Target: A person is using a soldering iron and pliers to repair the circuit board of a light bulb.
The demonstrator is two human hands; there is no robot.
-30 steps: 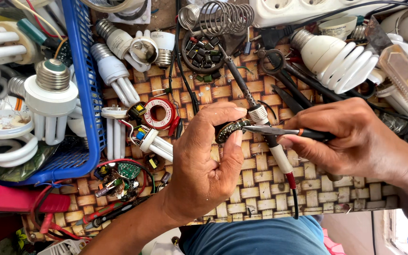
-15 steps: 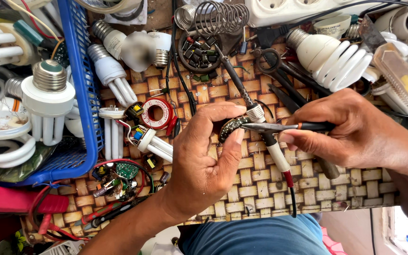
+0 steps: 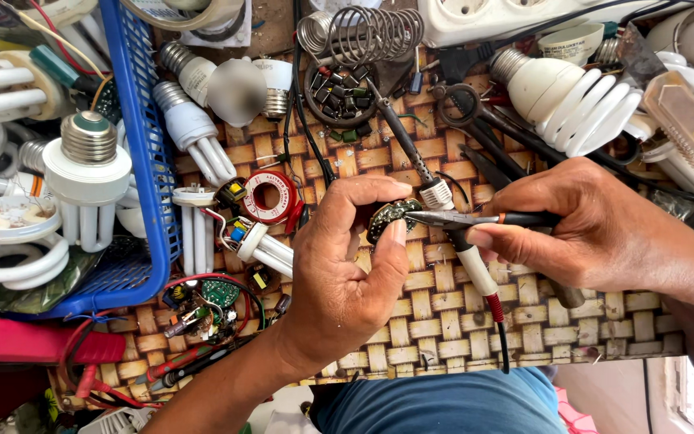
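Unmoved: left hand (image 3: 347,277) pinches circuit board (image 3: 389,217); pliers (image 3: 475,219) touching.

Two hands (image 3: 339,265) (image 3: 596,233), one small board (image 3: 391,217), one pair of pliers (image 3: 475,218), one soldering iron (image 3: 411,153), one blue basket (image 3: 150,161), one solder spool (image 3: 271,197), one wire coil stand (image 3: 363,34) and one white power strip (image 3: 508,16) are counted on the desk (image 3: 435,313).
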